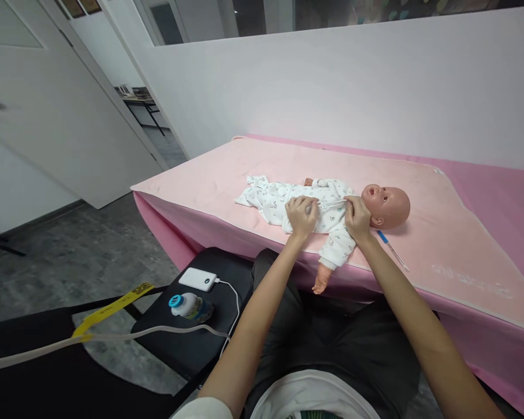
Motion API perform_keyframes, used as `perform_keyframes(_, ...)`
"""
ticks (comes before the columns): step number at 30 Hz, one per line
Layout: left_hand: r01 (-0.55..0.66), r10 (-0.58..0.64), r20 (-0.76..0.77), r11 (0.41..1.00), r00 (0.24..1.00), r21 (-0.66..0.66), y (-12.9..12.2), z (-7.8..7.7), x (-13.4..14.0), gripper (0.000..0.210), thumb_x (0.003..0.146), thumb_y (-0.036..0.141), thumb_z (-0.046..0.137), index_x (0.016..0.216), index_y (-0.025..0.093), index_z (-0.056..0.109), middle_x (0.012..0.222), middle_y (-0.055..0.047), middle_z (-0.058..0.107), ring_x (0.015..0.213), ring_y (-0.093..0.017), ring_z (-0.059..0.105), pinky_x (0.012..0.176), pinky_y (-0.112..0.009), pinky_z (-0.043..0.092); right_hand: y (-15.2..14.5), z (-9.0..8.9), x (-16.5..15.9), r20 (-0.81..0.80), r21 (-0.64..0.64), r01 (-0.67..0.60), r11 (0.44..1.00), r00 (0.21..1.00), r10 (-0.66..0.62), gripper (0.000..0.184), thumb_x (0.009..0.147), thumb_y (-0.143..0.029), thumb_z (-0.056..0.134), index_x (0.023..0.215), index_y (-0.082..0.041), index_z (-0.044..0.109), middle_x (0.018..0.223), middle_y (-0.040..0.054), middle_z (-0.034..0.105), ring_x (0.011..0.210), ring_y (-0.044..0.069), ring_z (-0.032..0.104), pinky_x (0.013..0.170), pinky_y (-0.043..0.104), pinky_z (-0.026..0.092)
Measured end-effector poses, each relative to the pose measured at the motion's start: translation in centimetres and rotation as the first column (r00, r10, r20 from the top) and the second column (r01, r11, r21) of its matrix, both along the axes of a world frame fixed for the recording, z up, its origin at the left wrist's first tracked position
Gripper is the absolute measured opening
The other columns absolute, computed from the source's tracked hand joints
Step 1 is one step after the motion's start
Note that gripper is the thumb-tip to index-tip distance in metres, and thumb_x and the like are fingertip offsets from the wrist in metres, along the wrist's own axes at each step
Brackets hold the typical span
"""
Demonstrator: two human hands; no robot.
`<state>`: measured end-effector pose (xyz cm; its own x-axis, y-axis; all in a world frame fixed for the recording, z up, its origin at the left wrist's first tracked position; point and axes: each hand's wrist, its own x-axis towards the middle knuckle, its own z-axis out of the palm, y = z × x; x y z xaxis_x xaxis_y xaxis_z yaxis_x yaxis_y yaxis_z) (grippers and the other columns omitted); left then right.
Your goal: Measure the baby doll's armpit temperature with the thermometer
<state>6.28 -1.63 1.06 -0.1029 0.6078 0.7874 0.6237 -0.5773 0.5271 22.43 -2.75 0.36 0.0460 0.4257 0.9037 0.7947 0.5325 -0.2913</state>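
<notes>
A baby doll lies on its back on the pink mat, its head toward the right. It wears a white patterned onesie with a front opening edge along the chest. My left hand is closed on the onesie at the belly. Near the neck, my right hand pinches the same edge, and the cloth between the two hands looks stretched straight. One doll arm hangs over the front edge of the table.
A blue-capped thermometer-like stick lies on the pink mat beside my right forearm. On a black chair at the left are a white power bank with a cable and a bottle. A wall stands behind the table.
</notes>
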Motion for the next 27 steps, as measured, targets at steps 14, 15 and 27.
perform_keyframes(14,0.200,-0.199,-0.170,0.980,0.965,-0.013,-0.58,-0.30,0.90,0.003,0.078,0.018,0.050,0.078,0.020,0.049,0.077,-0.001,0.060,0.077,-0.017,0.052,0.075,-0.031,0.037,-0.35,0.51,-0.20,0.058,-0.024,-0.019,1.000,0.998,0.021,0.017,0.088,-0.023,0.038,0.086,-0.019,0.055,0.082,0.0069,0.063,0.079,0.017,0.059,0.071,0.030,0.048)
perform_keyframes(15,0.197,-0.198,-0.144,0.980,0.970,-0.017,-0.61,-0.30,0.91,0.002,0.080,0.019,0.049,0.080,0.021,0.050,0.078,-0.001,0.060,0.077,-0.016,0.052,0.075,-0.031,0.038,-0.34,0.50,-0.21,0.055,-0.026,-0.019,0.999,0.998,0.020,0.017,0.088,-0.023,0.038,0.086,-0.020,0.055,0.082,0.0067,0.063,0.079,0.018,0.059,0.072,0.030,0.048)
perform_keyframes(27,0.231,-0.231,-0.173,0.973,0.957,-0.022,-0.76,-0.25,0.90,0.020,0.081,0.024,0.052,0.101,0.020,0.055,0.092,-0.003,0.064,0.087,-0.017,0.056,0.080,-0.032,0.038,-0.22,0.35,-0.20,0.063,-0.003,0.001,1.000,0.998,-0.001,0.016,0.087,-0.020,0.039,0.084,-0.020,0.055,0.079,0.0057,0.063,0.076,0.017,0.059,0.070,0.029,0.047)
